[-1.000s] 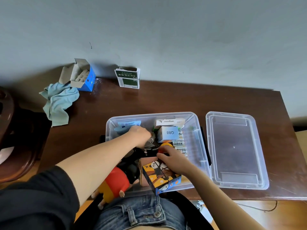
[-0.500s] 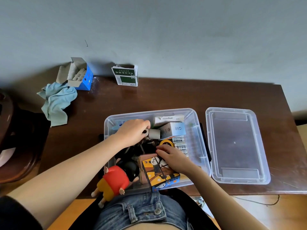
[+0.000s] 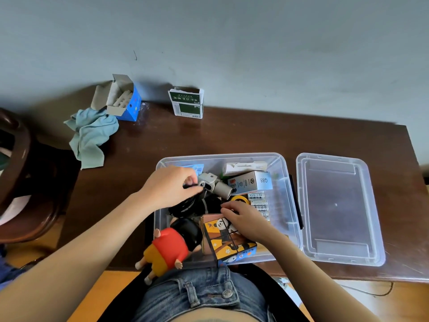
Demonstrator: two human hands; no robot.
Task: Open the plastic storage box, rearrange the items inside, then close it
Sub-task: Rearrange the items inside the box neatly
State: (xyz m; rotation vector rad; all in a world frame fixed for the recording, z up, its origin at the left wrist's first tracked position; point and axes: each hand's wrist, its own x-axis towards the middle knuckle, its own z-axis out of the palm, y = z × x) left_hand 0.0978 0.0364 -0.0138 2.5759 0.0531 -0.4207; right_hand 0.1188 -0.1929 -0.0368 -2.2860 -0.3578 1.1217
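The clear plastic storage box (image 3: 284, 173) stands open at the table's near edge, its lid (image 3: 336, 205) lying flat to the right. Inside, my left hand (image 3: 169, 187) pinches the end of a grey cylindrical device (image 3: 217, 185) and holds it above a black bundle (image 3: 197, 205). My right hand (image 3: 246, 219) rests on an orange panda-print box (image 3: 227, 242) at the front, fingertips near a yellow tape roll (image 3: 240, 199). A white box marked Q88 (image 3: 253, 182), several batteries (image 3: 260, 203) and a red-shirted doll (image 3: 171, 247) hanging over the near left corner are also in it.
At the back of the brown table (image 3: 255, 138) stand an open blue carton (image 3: 123, 101) and a green-and-white carton (image 3: 188, 103). A pale blue cloth (image 3: 90, 135) hangs over the left edge, beside a dark wooden chair (image 3: 25, 182).
My left hand has lifted the grey device out from among the items and drawn it left. My right hand stays on the panda box, which has settled lower into the box.
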